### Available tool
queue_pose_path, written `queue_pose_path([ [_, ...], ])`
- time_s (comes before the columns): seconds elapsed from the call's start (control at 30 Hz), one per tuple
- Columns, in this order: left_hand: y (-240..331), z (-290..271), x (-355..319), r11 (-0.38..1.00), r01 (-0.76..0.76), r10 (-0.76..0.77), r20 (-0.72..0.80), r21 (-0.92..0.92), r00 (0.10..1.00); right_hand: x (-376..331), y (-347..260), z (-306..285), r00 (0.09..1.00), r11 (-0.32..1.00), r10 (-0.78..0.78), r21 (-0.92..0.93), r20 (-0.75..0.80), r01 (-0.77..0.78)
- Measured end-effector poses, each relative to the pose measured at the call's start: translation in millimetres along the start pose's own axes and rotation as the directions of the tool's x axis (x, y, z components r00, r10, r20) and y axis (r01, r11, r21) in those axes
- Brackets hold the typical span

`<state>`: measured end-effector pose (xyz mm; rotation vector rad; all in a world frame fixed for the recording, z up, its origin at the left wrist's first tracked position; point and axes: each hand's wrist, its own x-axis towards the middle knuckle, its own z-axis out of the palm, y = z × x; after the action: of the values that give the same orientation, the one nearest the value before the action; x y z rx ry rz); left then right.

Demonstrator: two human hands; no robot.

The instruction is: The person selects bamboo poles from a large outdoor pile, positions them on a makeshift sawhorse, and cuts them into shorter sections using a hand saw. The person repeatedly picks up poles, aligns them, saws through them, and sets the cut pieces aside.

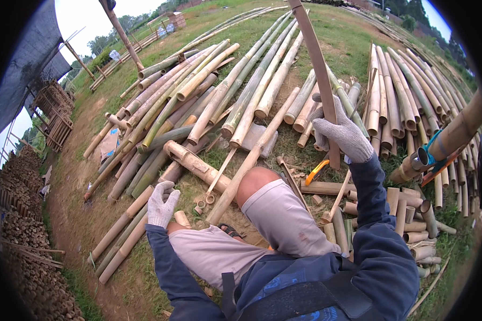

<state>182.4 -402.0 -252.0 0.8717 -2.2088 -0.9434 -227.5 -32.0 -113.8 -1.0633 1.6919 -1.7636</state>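
One strip (317, 64), upper right, fills my closed right hand (341, 131); my left hand (162, 205) curls half open, empty. I'm probably checking it; turning it next needs care.

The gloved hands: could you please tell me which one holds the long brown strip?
The right hand, raised and wrapped around the strip; the left hand is lower, with nothing visible in it.

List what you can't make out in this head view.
Head view, flat strip: upper end cut off by the top edge.
Head view, right hand: fingers partly hidden behind the strip.
Head view, sandal: partly hidden by the shorts.
Head view, left-side stack: pieces too small to count; dark rim cuts it off.
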Motion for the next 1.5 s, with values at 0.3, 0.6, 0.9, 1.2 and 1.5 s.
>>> queue_pose_path([
  [0.3, 18.6, -14.1, 37.6, 0.852, -0.065, -0.005, -0.132, -0.52, 0.991, -10.9, 105.4, 14.7, 0.949, 0.717, -0.312, -0.668, -0.052, 0.199],
  [0.6, 0.8, -58.1, 86.3, -0.14, -0.424, -0.064, -0.42, -0.895, 0.905, 29.8, 123.2, 56.9, 0.827, 0.346, -0.168, -0.753, 0.537, 0.56],
  [0.9, -130.0, -57.6, -47.3, -0.049, -0.436, -0.815, -0.217, -0.899, 0.538, 130.1, 169.4, 109.6, 0.494, 0.465, -0.009, -0.434, 0.869, 0.772],
  [1.2, -216.4, -1.8, -155.7, 0.138, -0.512, -0.982, -0.184, -0.848, 0.039, 231.9, 206.5, 163.1, 0.255, 0.527, 0.281, -0.37, 0.925, 0.765],
  [1.5, -312.2, 67.4, -219.8, 0.396, 0.191, -0.887, -0.428, -0.898, -0.175, 244.0, 319.0, 153.8, 0.222, 0.45, 0.469, -0.447, 0.855, 0.773],
])
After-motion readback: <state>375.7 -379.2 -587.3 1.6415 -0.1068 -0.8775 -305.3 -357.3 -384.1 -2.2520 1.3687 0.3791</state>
